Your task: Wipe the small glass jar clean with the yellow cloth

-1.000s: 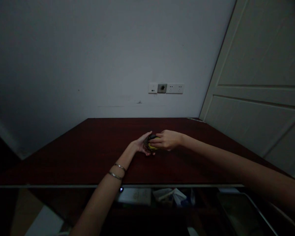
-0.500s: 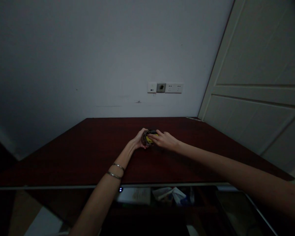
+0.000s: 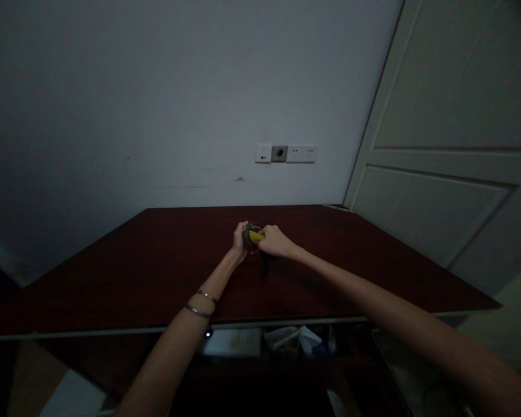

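Both my hands meet over the middle of a dark red table (image 3: 156,272). My left hand (image 3: 239,243), with two thin bangles on its wrist, is wrapped round the left side of a small round dark object with a yellow part (image 3: 252,237). My right hand (image 3: 275,242) closes on the same object from the right, fingers pinched at its yellow part. What the object is stays unclear in the dim light. A short dark thing hangs or lies just below it, at the right hand's heel.
A white wall stands behind the table with a row of sockets (image 3: 285,153). A pale door (image 3: 451,145) is at the right. Under the table's front edge a shelf holds papers and a white box (image 3: 260,340).
Both hands have carried the object farther from me and a little left across the table. The right hand's fingers have shifted over its top.
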The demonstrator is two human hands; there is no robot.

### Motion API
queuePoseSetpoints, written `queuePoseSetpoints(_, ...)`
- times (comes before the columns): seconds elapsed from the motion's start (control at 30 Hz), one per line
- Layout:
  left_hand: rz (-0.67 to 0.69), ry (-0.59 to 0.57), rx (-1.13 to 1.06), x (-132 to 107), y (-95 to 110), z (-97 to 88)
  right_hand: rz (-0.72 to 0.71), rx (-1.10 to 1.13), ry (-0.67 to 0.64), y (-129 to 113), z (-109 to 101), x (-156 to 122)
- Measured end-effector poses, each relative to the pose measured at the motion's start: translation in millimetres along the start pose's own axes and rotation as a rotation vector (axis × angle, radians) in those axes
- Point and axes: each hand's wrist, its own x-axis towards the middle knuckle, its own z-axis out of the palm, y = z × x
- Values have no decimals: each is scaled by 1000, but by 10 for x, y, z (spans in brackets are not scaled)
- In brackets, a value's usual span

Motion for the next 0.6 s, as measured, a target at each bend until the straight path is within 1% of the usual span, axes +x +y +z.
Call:
queuePoseSetpoints(0.1,21,65,-81,31,-6,-20,196,259,-43,-26,27,66)
queuePoseSetpoints(0.17,44,87,-111,53,-4,-35,304,480,-57,-15,46,89)
queuePoseSetpoints(0.27,65,42,-122,72,11,-55,391,891,-121,33,51,90)
queuePoseSetpoints(0.33,52,7,-116,75,23,-66,411,1099,-178,60,29,83)
queuePoseSetpoints(0.4,19,-7,-111,76,30,-79,414,1222,-175,68,-10,87)
queuePoseSetpoints(0.47,-9,-29,-126,77,34,-98,388,1309,-101,60,-59,113)
queuePoseSetpoints(0.53,-35,-82,-141,78,38,-127,329,1372,-16,54,-112,162)
queuePoseSetpoints(0.6,-60,-126,-151,79,45,-162,275,1382,88,73,-164,223)
